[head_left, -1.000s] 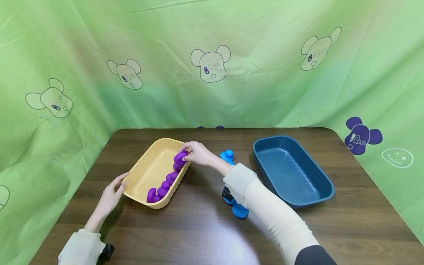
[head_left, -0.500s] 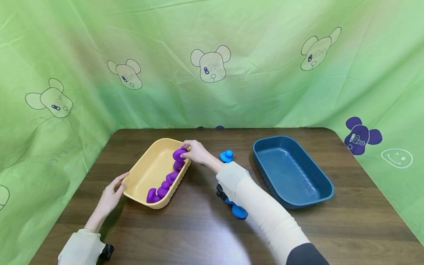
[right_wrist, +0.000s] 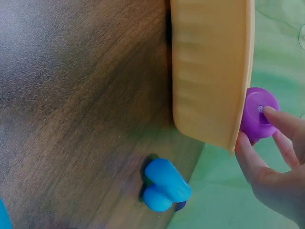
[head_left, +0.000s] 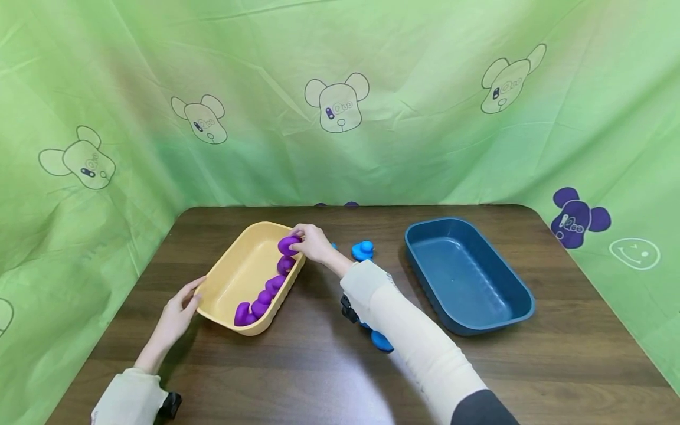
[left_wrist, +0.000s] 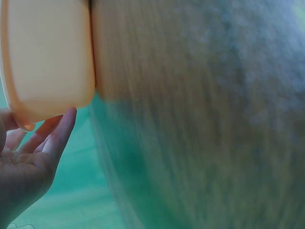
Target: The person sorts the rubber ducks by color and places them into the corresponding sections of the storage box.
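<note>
My left hand (head_left: 177, 313) grips the near left rim of a yellow plastic bin (head_left: 239, 260), its fingers against the outer wall (left_wrist: 50, 62) in the left wrist view. At the bin's far right corner, my right hand (head_left: 313, 243) pinches a purple rubber duck (head_left: 287, 245) by the rim. The right wrist view shows the round underside of this duck (right_wrist: 257, 112), with a fingertip on it. Below the held one, several more purple ducks (head_left: 265, 296) lie in a row along the bin's right wall.
A blue duck (head_left: 363, 251) stands on the brown wooden table (head_left: 308, 378) to the right of my right hand. Another blue duck (head_left: 381, 341) is partly hidden by the right sleeve (head_left: 414, 336). Farther right sits a dark blue bin (head_left: 464, 277) with nothing in it. Green cloth (head_left: 255, 165) hangs behind.
My right hand has moved slightly left and up with the purple duck, which now shows more apart from the duck below. The right sleeve shifted left. The left hand stays at the rim.
</note>
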The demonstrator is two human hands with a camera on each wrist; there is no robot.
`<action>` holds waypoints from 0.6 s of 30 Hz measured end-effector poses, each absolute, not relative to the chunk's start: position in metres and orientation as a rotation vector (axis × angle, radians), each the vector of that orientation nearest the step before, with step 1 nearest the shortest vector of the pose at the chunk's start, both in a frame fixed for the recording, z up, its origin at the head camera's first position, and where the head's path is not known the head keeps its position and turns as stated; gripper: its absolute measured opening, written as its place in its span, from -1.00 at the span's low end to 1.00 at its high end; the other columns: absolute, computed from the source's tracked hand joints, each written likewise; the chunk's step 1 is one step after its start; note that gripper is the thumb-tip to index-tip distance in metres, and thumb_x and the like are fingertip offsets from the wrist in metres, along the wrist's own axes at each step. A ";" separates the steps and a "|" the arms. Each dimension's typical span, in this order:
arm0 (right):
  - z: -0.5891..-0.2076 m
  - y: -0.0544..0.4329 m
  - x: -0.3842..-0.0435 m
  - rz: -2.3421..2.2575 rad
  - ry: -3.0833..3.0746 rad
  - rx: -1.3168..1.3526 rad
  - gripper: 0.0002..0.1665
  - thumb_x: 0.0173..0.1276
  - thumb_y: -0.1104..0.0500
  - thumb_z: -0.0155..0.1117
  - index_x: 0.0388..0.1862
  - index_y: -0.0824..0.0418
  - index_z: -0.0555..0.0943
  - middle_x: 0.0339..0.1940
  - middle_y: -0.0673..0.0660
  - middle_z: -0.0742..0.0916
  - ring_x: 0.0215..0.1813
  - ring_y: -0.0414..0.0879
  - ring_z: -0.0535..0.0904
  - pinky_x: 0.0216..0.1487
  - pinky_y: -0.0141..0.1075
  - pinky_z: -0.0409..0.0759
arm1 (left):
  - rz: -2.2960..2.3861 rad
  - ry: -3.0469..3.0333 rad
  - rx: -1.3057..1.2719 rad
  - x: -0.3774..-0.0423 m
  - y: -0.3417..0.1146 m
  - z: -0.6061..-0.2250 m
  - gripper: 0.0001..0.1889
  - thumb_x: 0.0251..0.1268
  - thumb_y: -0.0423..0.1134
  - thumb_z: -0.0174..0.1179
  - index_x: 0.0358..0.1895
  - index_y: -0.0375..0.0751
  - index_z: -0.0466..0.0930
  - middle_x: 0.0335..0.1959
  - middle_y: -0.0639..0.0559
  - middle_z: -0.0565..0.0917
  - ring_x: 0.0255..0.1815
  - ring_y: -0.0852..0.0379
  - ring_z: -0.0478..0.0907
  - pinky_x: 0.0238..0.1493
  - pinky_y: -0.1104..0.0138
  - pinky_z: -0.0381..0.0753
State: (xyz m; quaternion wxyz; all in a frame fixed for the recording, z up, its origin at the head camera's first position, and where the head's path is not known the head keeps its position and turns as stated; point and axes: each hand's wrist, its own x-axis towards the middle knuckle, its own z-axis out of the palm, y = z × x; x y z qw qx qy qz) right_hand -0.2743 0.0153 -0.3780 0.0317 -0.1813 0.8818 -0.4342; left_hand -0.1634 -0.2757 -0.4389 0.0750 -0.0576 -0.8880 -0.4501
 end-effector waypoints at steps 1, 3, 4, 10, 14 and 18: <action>-0.378 0.015 -0.275 -1.332 2.721 -0.552 -0.76 0.12 0.33 0.24 -0.18 0.31 0.57 -0.17 0.22 0.65 -0.12 0.00 0.57 -0.17 -0.38 0.49 | -1.356 -2.663 -0.169 -0.163 -0.276 -0.439 -0.63 0.31 -0.43 -0.11 0.18 -0.40 0.28 -0.13 -0.38 0.53 -0.45 0.35 0.40 -0.48 0.42 0.46; -0.379 0.015 -0.275 -1.320 2.734 -0.544 -0.75 0.12 0.32 0.24 -0.17 0.30 0.57 -0.16 0.21 0.64 -0.09 0.00 0.55 -0.12 -0.35 0.48 | -1.354 -2.665 -0.170 -0.163 -0.276 -0.439 -0.63 0.31 -0.42 -0.11 0.18 -0.40 0.28 -0.12 -0.39 0.52 -0.44 0.35 0.40 -0.48 0.43 0.46; -0.379 0.015 -0.275 -1.316 2.742 -0.546 -0.75 0.13 0.32 0.23 -0.16 0.30 0.57 -0.16 0.20 0.64 -0.08 0.01 0.55 -0.10 -0.33 0.48 | -1.356 -2.663 -0.173 -0.163 -0.276 -0.439 -0.63 0.31 -0.42 -0.11 0.18 -0.40 0.28 -0.11 -0.39 0.52 -0.44 0.35 0.41 -0.47 0.43 0.46; -0.380 0.018 -0.275 -1.344 2.767 -0.545 -0.73 0.12 0.33 0.22 -0.14 0.30 0.58 -0.08 0.27 0.60 -0.02 0.08 0.52 -0.01 -0.22 0.45 | -1.360 -2.652 -0.182 -0.161 -0.274 -0.437 -0.63 0.32 -0.39 -0.11 0.18 -0.38 0.29 -0.10 -0.38 0.52 -0.41 0.36 0.41 -0.46 0.44 0.47; -0.377 0.023 -0.273 -1.377 2.741 -0.581 -0.74 0.12 0.34 0.22 -0.16 0.31 0.58 -0.08 0.29 0.61 -0.04 0.10 0.53 -0.02 -0.22 0.47 | -1.361 -2.647 -0.185 -0.160 -0.273 -0.437 -0.64 0.33 -0.38 -0.11 0.17 -0.38 0.29 -0.11 -0.38 0.52 -0.42 0.36 0.41 -0.46 0.43 0.47; -0.375 0.028 -0.271 -1.410 2.697 -0.613 -0.75 0.12 0.34 0.21 -0.17 0.32 0.58 -0.10 0.27 0.62 -0.06 0.10 0.54 -0.05 -0.25 0.48 | -1.352 -2.648 -0.183 -0.162 -0.274 -0.437 -0.64 0.32 -0.39 -0.11 0.17 -0.38 0.30 -0.11 -0.39 0.52 -0.42 0.38 0.41 -0.46 0.43 0.48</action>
